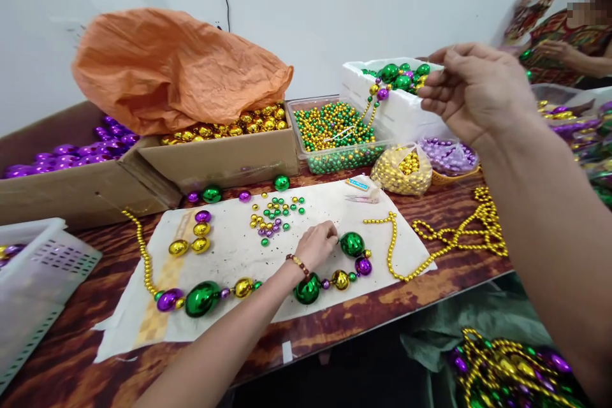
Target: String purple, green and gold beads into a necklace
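Note:
A string of shiny green, gold and purple balls lies in a curve along a white cloth (224, 255). My left hand (316, 243), with a beaded bracelet at the wrist, is just left of the string's end, a big green ball (352, 244). Its fingers are pinched together; what lies between them is hidden. Raised in the air at the right, in front of the white foam box, my right hand (473, 86) has thumb and forefinger pressed together, and anything in them is too thin to see. Loose small beads (277, 213) are scattered beyond my left hand.
Cardboard boxes (224, 156) of gold and purple balls, a clear tub (342, 134) of beads and a foam box (396, 105) line the back. Scissors (362, 198) lie on the cloth, gold bead strands (459, 229) at right. Another person (568, 51) sits at far right.

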`<state>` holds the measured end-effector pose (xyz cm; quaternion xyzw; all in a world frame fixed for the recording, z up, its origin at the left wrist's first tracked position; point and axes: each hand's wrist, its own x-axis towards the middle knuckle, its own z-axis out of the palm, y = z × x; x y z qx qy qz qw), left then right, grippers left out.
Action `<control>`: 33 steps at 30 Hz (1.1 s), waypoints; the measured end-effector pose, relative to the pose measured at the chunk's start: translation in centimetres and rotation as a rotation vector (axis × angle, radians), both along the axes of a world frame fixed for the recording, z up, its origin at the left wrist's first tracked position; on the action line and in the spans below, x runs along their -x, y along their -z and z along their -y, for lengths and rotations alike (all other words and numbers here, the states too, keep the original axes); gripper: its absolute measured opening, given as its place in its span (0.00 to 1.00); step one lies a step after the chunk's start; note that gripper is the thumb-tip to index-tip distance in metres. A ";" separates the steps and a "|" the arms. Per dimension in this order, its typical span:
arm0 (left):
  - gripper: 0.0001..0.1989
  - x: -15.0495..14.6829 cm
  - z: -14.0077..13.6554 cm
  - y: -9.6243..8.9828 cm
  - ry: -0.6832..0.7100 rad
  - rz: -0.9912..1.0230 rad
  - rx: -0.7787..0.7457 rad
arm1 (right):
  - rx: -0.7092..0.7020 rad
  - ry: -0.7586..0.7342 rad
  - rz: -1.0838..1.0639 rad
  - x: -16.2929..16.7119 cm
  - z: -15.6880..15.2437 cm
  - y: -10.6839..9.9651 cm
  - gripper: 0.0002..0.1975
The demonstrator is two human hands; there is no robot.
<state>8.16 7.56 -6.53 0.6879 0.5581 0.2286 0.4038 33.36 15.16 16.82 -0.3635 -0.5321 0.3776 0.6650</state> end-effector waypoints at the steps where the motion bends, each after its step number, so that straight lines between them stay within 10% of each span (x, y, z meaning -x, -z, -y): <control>1: 0.04 0.3 0.1 -0.2 0.002 -0.035 -0.023 | 0.008 -0.025 0.007 0.5 0.0 0.0 0.08; 27: 0.05 -0.1 -0.6 3.5 0.026 -0.006 0.249 | -0.016 -0.160 0.155 11.0 -0.9 -2.7 0.06; 33: 0.05 0.0 -0.6 3.6 0.039 -0.010 0.251 | -0.230 -0.090 0.205 10.9 -2.5 -6.2 0.05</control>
